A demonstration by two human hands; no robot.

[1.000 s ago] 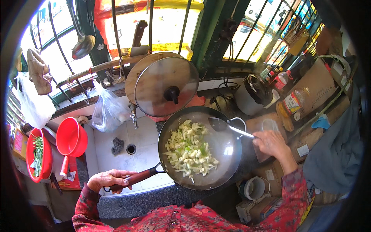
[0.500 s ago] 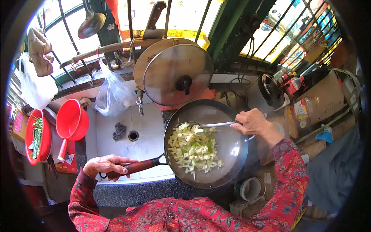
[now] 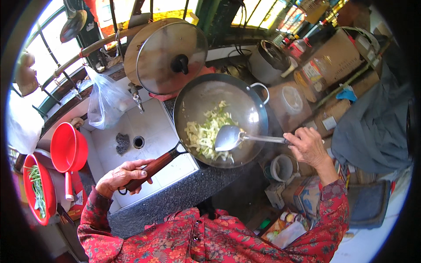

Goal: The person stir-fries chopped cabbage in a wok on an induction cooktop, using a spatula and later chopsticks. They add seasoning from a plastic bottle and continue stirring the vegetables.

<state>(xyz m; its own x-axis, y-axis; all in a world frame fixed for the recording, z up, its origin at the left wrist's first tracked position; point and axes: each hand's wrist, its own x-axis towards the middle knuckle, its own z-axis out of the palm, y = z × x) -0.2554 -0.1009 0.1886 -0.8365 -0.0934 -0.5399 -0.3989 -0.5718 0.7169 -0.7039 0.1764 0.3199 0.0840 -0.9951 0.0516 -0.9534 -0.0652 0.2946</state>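
My left hand is closed around the dark wooden handle of a wok. Inside the wok, chopped pale cauliflower with some green bits lies heaped toward the near left side. With my right hand, at the wok's near right, I grip the end of a metal wok spatula. Its shiny blade rests over the near part of the cauliflower, hiding some pieces. From the far right rim of the wok sticks out a small metal loop handle.
Left of the wok is a white tiled sink with a tap. A glass lid leans behind against a round wooden board. A red dipper and a red basin of greens stand left; a pot stands far right.
The spatula has come from the wok's far side to its near right, its blade now over the cauliflower. My right hand has drawn back with it. The whole view has turned rightward.
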